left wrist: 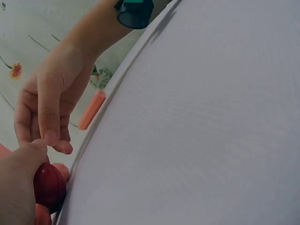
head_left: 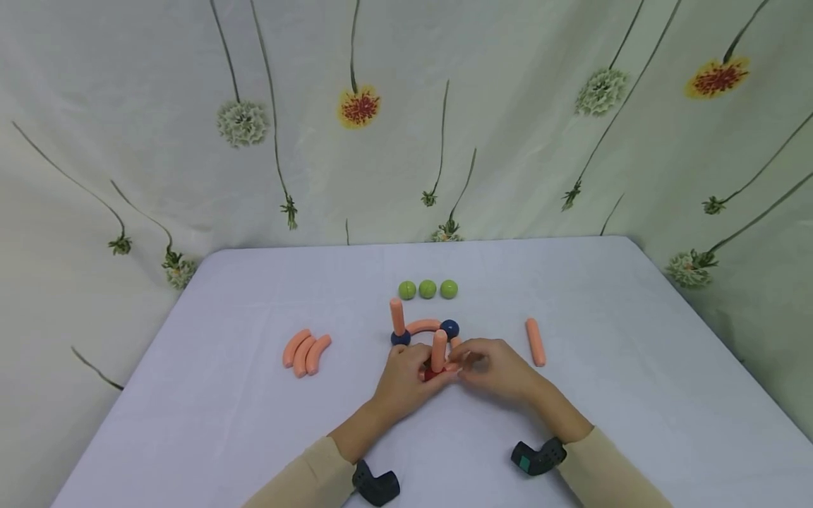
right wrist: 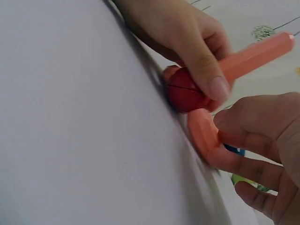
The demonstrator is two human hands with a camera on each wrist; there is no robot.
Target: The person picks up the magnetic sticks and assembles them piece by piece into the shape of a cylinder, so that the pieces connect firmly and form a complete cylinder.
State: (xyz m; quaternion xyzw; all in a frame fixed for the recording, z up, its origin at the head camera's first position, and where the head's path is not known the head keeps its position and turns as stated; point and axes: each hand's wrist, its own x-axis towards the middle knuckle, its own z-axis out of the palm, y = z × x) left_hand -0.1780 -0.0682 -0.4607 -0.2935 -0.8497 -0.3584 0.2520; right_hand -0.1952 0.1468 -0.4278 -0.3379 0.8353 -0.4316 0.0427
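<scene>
My left hand (head_left: pixel 404 377) grips a red ball (right wrist: pixel 185 91) low on the table, its thumb over the ball. A straight orange stick (head_left: pixel 439 351) stands up from this ball. My right hand (head_left: pixel 498 367) is just to the right, its thumb and fingertips about a curved orange stick (right wrist: pixel 201 133) that meets the red ball. Behind the hands, a dark blue ball (head_left: pixel 401 338) carries another upright orange stick (head_left: pixel 396 317). A curved orange stick (head_left: pixel 422 326) links it to a second blue ball (head_left: pixel 449 328). The fingers partly hide the joints.
Several loose curved orange sticks (head_left: pixel 305 353) lie to the left. One straight orange stick (head_left: pixel 536 342) lies to the right. Three green balls (head_left: pixel 428 288) form a row behind the assembly. A white cloth covers the table (head_left: pixel 254 423); a flowered curtain (head_left: pixel 508 127) hangs behind.
</scene>
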